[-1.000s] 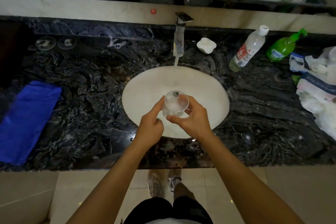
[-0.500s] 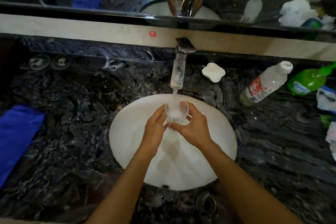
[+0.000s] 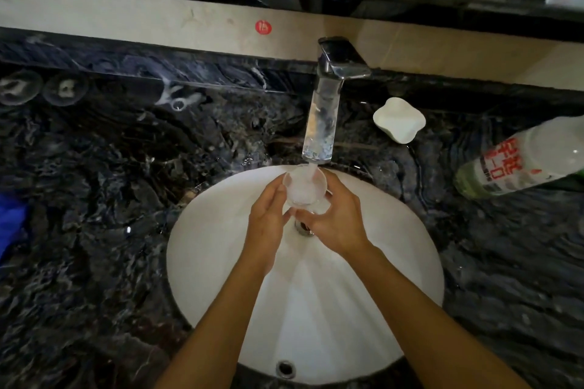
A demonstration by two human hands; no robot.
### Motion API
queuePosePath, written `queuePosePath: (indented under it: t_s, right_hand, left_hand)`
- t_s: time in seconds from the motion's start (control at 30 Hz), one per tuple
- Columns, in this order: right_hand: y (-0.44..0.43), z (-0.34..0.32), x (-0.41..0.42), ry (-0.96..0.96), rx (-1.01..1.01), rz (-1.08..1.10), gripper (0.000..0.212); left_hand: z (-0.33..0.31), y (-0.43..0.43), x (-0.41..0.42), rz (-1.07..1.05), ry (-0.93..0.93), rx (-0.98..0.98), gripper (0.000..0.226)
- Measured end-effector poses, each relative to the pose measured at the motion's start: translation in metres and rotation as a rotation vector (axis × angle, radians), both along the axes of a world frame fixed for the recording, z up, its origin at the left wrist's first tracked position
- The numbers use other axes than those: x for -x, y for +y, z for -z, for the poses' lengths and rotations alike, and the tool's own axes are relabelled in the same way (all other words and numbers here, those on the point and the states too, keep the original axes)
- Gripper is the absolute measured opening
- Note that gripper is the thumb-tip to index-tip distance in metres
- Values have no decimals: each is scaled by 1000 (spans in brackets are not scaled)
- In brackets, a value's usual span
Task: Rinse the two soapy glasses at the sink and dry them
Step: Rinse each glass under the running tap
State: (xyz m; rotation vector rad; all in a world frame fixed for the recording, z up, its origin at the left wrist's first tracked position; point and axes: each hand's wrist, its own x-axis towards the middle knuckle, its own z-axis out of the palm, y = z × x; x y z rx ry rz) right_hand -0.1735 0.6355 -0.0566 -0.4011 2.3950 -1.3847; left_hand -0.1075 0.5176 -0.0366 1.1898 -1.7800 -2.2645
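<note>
Here we are at the sink (image 3: pixel 202 262), and the glass (image 3: pixel 305 189) is upright right under the tap (image 3: pixel 324 110), mouth up, with the stream of water (image 3: pixel 311 169) pouring straight into it and frothing white inside. Both hands are on it: the left hand (image 3: pixel 268 218) curls its fingers round the left wall, and the right hand (image 3: pixel 339 221) wraps the right side, thumbs meeting low near the base. It looks like a small, light tumbler, but wet and soapy means slick, and it's rigid and breakable over hard porcelain, so I'd say the safe hold is low around the body with the rim kept free, and no squeezing. Rinsing looks to be in hand; drying is not yet done, and the blue cloth (image 3: pixel 11 224) lies well off on the left of the dark counter (image 3: pixel 126 199).
</note>
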Motion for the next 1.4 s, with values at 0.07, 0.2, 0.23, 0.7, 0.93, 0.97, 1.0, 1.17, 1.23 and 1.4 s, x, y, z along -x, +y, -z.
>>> queuePosePath:
  t_s: [0.07, 0.2, 0.23, 0.7, 0.93, 0.97, 1.0, 1.17, 1.23, 1.4]
  right_hand:
    - [0, 6, 1, 18, -2, 2, 77]
    - [0, 17, 2, 47, -6, 9, 78]
    - [-1, 20, 2, 59, -5, 14, 78]
    - [-6, 40, 5, 92, -4, 18, 75]
    - [-2, 45, 4, 79, -19, 30, 82]
    - [-1, 44, 4, 81, -28, 25, 82]
    - [1, 44, 5, 81, -36, 17, 82]
    - [5, 43, 10, 187, -204, -82, 82]
    - [3, 39, 13, 243, -308, -140, 82]
    - [0, 36, 25, 294, -381, -222, 87]
  left_hand:
    - [4, 0, 3, 1, 1, -7, 34]
    - [11, -1, 3, 28, 34, 9, 35]
    - [14, -1, 3, 29, 49, 11, 36]
    - [34, -23, 10, 149, 131, 8, 28]
    - [41, -23, 10, 155, 101, -18, 26]
    - [42, -22, 9, 153, 95, -36, 26]
    - [42, -21, 9, 151, 88, -54, 26]
    - [49, -21, 11, 113, -5, -177, 27]
    - [53, -21, 16, 67, -72, -251, 28]
    - [55, -19, 28, 29, -117, -346, 28]
